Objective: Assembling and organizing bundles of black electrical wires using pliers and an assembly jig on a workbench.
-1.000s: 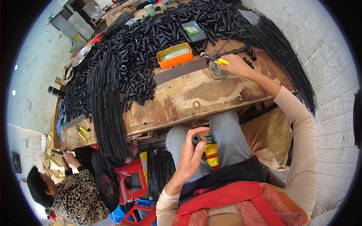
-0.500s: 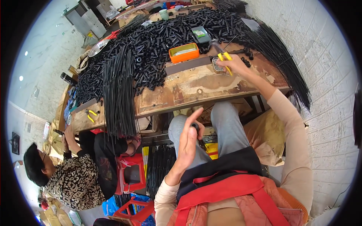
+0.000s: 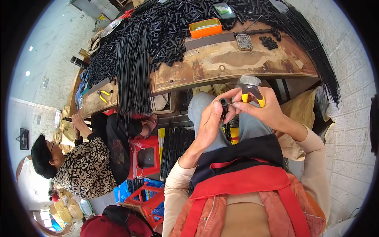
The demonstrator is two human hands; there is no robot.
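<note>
Above my lap, my left hand (image 3: 211,122) is closed round a short black tubular piece (image 3: 224,102), its round open end facing up. My right hand (image 3: 272,110) has come up against it. Pliers (image 3: 251,82) with yellow handles are held in that hand, head pointing away from me. Its thumb and forefinger are pinched together beside the black piece; anything tiny between them is too small to make out. Beyond the hands, a small tin (image 3: 244,49) of little metal bits stands on the wooden workbench (image 3: 197,73), beside a few black rings (image 3: 268,42).
Black tubular parts (image 3: 169,43) are heaped across the bench behind an orange box (image 3: 207,32) and a flat grey bar (image 3: 209,41). Long black rods (image 3: 134,71) overhang the front edge. At left sits a co-worker (image 3: 85,166) near other yellow-handled pliers (image 3: 104,96). A white wall (image 3: 351,118) rises at right.
My right hand has drawn back from the tin to my left hand, bringing the pliers along. My left hand has risen slightly with the black piece. The view has tilted down.
</note>
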